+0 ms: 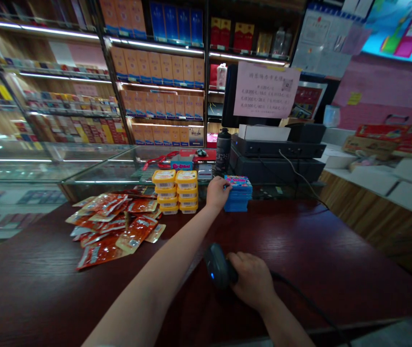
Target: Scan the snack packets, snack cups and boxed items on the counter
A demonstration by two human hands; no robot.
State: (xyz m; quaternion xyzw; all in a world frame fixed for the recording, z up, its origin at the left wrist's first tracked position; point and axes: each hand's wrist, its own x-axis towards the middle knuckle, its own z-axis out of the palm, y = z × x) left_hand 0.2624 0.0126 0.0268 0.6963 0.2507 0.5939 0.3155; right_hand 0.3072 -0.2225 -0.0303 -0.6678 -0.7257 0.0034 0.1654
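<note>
My right hand (252, 280) is wrapped round the handle of a dark barcode scanner (217, 267), low over the near part of the counter. A blue light glows on the scanner's head. Further out, my left hand (217, 193) has its fingers pinched at the left edge of the top packet on a stack of blue packets (237, 198). Just left of that hand stand two columns of yellow tubs (187, 193) with white labels. Beyond them lies a loose heap of orange-red foil pouches (110, 219).
A dark red-brown counter (292, 250) spans the front, with a glass case (100, 164) behind it. A black bottle (223, 150) stands near dark register equipment (278, 164). The scanner's cable (307, 299) trails right. Boxed goods (162, 70) fill the back shelves.
</note>
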